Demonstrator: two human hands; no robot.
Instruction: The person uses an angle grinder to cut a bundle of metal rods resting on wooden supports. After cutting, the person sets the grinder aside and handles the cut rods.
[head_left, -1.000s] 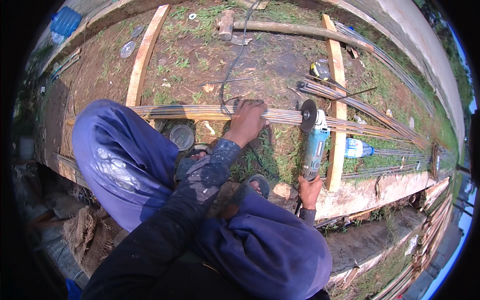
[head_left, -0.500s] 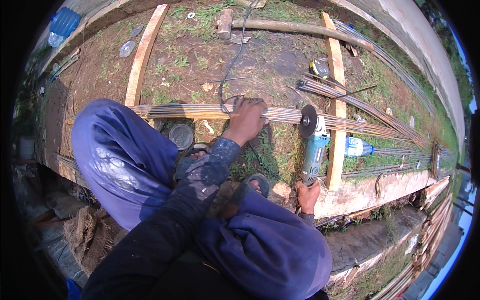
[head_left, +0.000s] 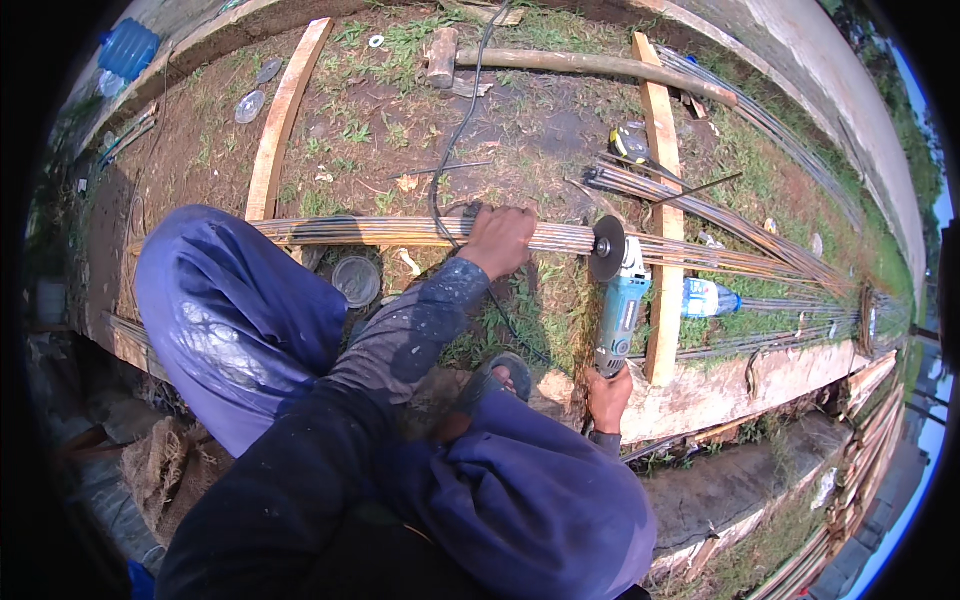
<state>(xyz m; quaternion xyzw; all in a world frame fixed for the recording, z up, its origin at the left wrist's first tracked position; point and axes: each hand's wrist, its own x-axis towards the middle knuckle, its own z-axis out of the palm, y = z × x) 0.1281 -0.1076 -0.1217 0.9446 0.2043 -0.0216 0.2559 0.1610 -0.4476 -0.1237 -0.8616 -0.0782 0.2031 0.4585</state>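
My left hand (head_left: 500, 240) is closed over a bundle of thin steel rods (head_left: 380, 231) that runs crosswise in front of my knees. My right hand (head_left: 607, 396) grips the rear of a teal angle grinder (head_left: 621, 315), which points away from me. Its dark cutting disc (head_left: 606, 248) stands on edge at the rods, right of my left hand; whether it touches them I cannot tell. A black cord (head_left: 441, 180) crosses the bundle beside my left hand. Under the rods, right of the disc, lies a wooden batten (head_left: 663, 330).
A second batten (head_left: 283, 125) props the rods at left. Beyond lie a sledgehammer (head_left: 590, 62), a tape measure (head_left: 630, 143) and another rod bundle (head_left: 700, 203). A plastic bottle (head_left: 708, 298) rests right of the near batten. A round clear lid (head_left: 357, 281) sits near my left knee.
The view has shifted slightly. My left hand stays on the rods, and the grinder keeps nearly the same place against the bundle.
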